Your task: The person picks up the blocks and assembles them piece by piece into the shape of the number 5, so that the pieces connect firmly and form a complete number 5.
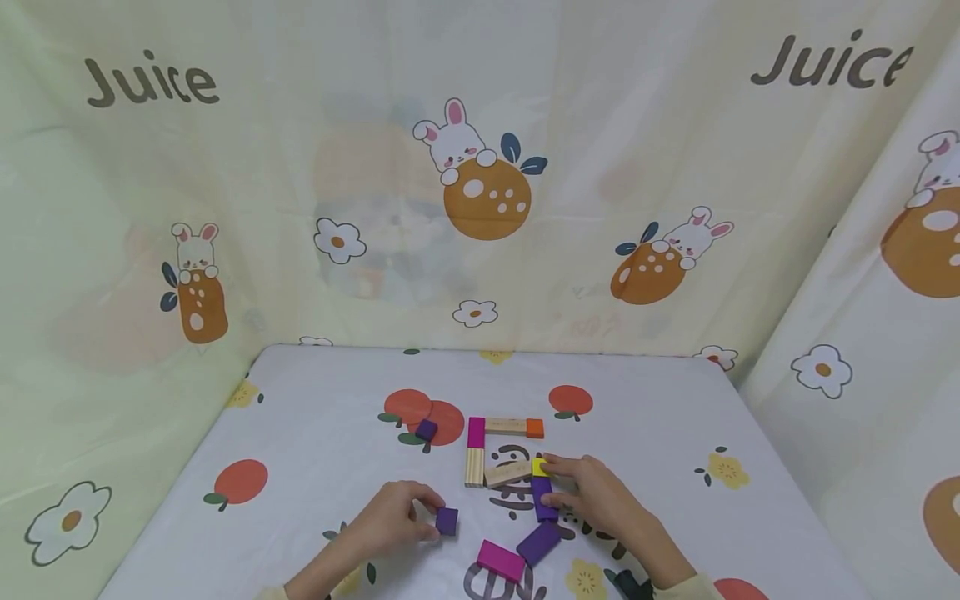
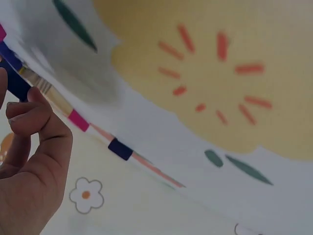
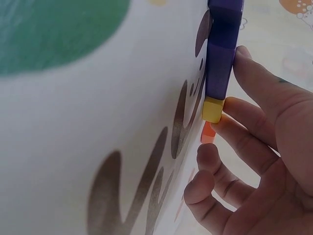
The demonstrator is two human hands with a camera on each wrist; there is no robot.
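Note:
My left hand [image 1: 396, 518] pinches a small purple cube [image 1: 447, 522] between thumb and fingertips, low over the front of the table. In the left wrist view that cube [image 2: 17, 83] shows dark at the left edge, partly cut off. My right hand [image 1: 600, 492] touches a yellow cube [image 1: 539, 467] with its fingertips. Its thumb rests along the side of a purple block [image 1: 544, 499] joined end to end with the yellow cube. In the right wrist view, thumb and fingers lie on the same side of the yellow cube [image 3: 212, 110] and purple block [image 3: 219, 71]; the other fingers are loosely bent.
Pink [image 1: 476, 432], plain wooden [image 1: 475, 467] and orange [image 1: 535, 428] blocks form the outline's far part; a slanted wooden block [image 1: 508, 474] meets the yellow cube. Nearer lie a purple block [image 1: 538, 543] and a pink block [image 1: 501, 561]. Another purple cube [image 1: 426, 430] sits far left.

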